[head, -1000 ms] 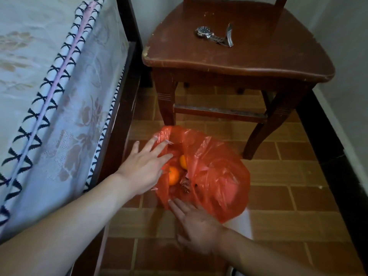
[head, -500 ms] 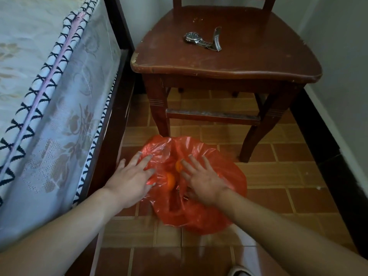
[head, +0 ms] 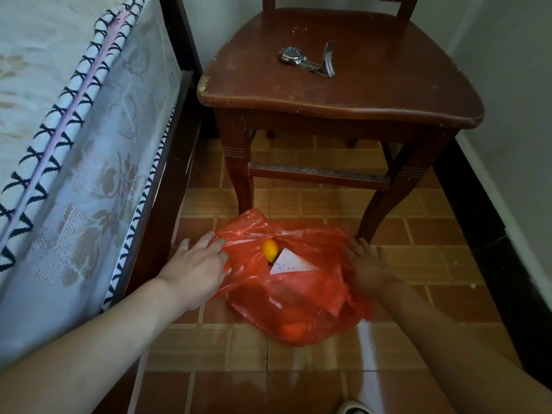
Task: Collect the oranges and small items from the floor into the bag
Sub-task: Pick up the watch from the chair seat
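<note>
Reaching down from the near edge of the head view, both your forearms angle toward the red plastic bag (head: 298,297), which lies crumpled on the tiled floor (head: 418,264) just in front of the wooden chair (head: 343,94). Your left hand (head: 195,268) lies palm down on the bag's left edge, fingers (head: 209,242) fairly straight and slightly spread, pressing the plastic; whether the thumb pinches it underneath, you cannot tell. Your right hand (head: 367,264) rests palm down on the bag's right side, fingers extended and together, gripping nothing. Between your hands the bag's mouth gapes, showing one orange (head: 270,249) and, just right of it, a white packet (head: 291,262) with blue dots. Another orange shape (head: 294,328) shows through the plastic at the near end. On the chair seat lies a metal wristwatch (head: 307,59). The bed (head: 74,144) runs along the left.
</note>
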The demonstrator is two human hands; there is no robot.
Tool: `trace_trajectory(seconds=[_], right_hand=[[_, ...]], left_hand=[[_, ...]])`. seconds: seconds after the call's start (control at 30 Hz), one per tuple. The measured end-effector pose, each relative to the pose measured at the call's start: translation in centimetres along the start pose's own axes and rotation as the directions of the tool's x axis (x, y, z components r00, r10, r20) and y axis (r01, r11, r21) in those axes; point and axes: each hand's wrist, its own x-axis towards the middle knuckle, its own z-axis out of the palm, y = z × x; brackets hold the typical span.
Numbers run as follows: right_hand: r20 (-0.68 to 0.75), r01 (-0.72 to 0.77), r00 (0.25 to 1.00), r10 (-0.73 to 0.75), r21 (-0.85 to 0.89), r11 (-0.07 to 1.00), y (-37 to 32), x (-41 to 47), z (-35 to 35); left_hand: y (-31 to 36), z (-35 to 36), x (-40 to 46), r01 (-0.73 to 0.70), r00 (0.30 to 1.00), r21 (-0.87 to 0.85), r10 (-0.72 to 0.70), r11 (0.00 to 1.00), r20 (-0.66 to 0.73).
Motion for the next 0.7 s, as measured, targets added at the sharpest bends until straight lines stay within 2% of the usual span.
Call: trace_trajectory(seconds=[0.07, 0.17, 0.23, 0.3, 0.43, 0.53, 0.63, 0.7], right_hand=[[-0.093, 0.101, 0.992, -0.09, 0.124, 0.987, -0.6, -0.9, -1.1], [-0.314, 0.294, 0.931, -0.188, 0.338, 0.894, -2.9, -1.9, -3.3], [-0.398, 0.392, 0.883, -0.249, 0.333, 0.857, -5.1, -2.2, -4.4], [-0.351, 0.437, 0.876, -0.331, 0.286, 0.853, -8.2, -2.6, -4.7], [-0.077, 0.47, 0.882, -0.465, 0.223, 0.854, -14.0, -5.3, -0.4], [0.088, 0.506, 0.843, -0.531, 0.211, 0.837, -15.9, -8.3, 4.3], [0.172, 0.581, 0.771, -0.613, 0.203, 0.788, -16.8, -10.2, 6.3], [0.109, 0.636, 0.748, -0.655, 0.167, 0.753, -16.8, -10.3, 6.1]], left_hand=[[0.1, -0.1, 0.1, 0.0, 1.0, -0.016, 0.0, 1.0, -0.021], [0.4, -0.1, 0.1, 0.003, 0.998, -0.048, -0.006, 0.999, -0.063], [0.6, -0.2, 0.2, 0.009, 0.995, -0.061, -0.015, 0.998, -0.094], [0.6, -0.3, 0.2, 0.012, 0.992, -0.081, -0.022, 0.997, -0.121], [0.6, -0.5, 0.0, 0.018, 0.984, -0.112, -0.037, 0.994, -0.172], [1.0, -0.5, -0.2, 0.018, 0.987, -0.078, -0.03, 0.997, -0.158], [1.8, 0.0, -0.5, 0.011, 0.991, -0.119, -0.027, 0.993, -0.131], [2.4, 0.6, -0.8, 0.022, 0.993, -0.136, -0.038, 0.99, -0.113]])
